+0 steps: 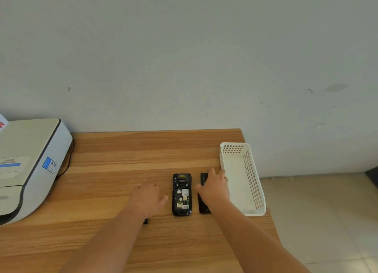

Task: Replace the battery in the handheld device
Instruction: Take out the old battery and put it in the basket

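Note:
The black handheld device (181, 195) lies face down on the wooden table (114, 154), its back compartment uncovered and showing labels and contacts. My right hand (214, 188) lies flat with spread fingers on a long black piece (203, 208) just right of the device; most of that piece is hidden under the hand. My left hand (150, 197) rests palm down on the table just left of the device, fingers apart. A small black corner of some object (145, 221) peeks out beneath my left wrist; the rest of it is hidden.
A white perforated plastic basket (253, 182) stands at the table's right edge, close to my right hand. A grey-white printer (30, 162) with a black cable occupies the left end. The wall runs along the table's far edge; tiled floor lies to the right.

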Demonstrator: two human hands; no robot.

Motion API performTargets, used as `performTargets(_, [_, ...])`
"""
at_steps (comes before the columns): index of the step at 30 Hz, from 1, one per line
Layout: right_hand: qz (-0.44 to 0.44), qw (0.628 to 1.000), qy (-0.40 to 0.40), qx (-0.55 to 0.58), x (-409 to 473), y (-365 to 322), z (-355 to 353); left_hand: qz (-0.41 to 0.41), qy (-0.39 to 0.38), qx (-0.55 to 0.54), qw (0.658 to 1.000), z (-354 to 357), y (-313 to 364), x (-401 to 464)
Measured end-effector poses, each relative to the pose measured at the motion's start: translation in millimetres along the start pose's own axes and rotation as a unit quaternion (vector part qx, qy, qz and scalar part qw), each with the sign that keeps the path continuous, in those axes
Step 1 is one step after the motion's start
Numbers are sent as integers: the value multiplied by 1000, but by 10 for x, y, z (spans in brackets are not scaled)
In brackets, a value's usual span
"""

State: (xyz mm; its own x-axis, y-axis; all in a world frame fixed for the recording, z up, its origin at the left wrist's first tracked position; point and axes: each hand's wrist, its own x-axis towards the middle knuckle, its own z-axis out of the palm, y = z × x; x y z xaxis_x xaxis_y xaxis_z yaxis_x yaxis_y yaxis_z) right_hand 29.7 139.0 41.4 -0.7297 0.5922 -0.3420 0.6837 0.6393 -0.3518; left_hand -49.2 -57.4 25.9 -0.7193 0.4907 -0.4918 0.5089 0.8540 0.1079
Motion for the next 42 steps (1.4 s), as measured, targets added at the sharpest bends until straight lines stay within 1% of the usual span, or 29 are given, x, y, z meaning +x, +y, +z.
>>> performTargets(4, [26,998,49,14,143,240,-344,0,-6,-5,1000,-32,144,34])
performTargets(7, [41,997,61,27,240,446,-509,-1,-1,-14,1000,-38,243,49])
performTargets(12, [53,997,51,12,334,695,-590,-9,-14,-8,1000,1,346,58])
performTargets(16, [45,998,39,-8,370,812,-561,-16,-12,1,1000,20,397,33])
performTargets(32, [14,997,-25,-73,571,1066,-239,-34,-21,4,999,154,348,-8])
performTargets(42, [32,995,-64,-68,633,1172,-20,-30,-14,2,999,214,291,1])
